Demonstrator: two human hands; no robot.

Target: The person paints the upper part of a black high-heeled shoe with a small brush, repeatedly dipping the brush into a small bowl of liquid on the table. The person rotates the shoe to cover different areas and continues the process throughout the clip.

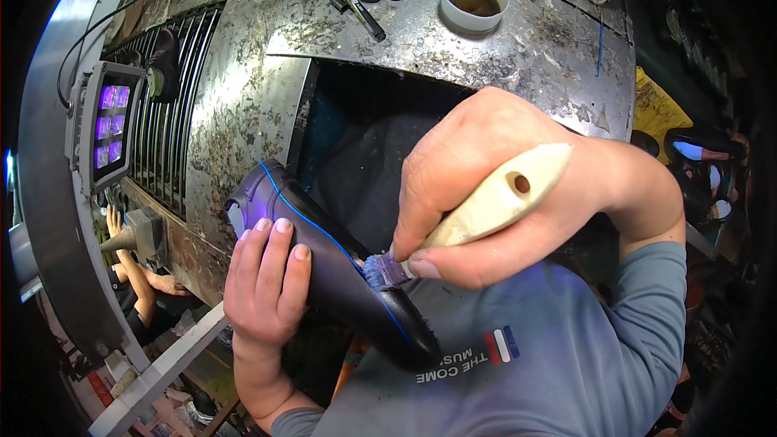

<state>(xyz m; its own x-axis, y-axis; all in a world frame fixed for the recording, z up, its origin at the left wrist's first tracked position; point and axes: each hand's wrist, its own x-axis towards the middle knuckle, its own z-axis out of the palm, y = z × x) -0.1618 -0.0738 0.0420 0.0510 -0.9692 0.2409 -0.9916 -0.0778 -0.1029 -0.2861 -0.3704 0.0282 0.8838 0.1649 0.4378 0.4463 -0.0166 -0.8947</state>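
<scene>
Head view: the right hand (494,142) curls round a brush (494,206), bristles (374,272) touching a black shoe (328,271) that the left hand (263,307), fingers (273,257) nearly straight, grips at eight o'clock.

Black shoe (328,279), blue line (323,231); cream brush handle (490,209); grey shirt (486,316); purple-lit lamp (112,126).

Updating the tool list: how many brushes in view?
1: a pale-handled brush in the right hand, its bristles against the black shoe that the left hand touches. Others could be hidden in the cluttered or dark edges.
</scene>
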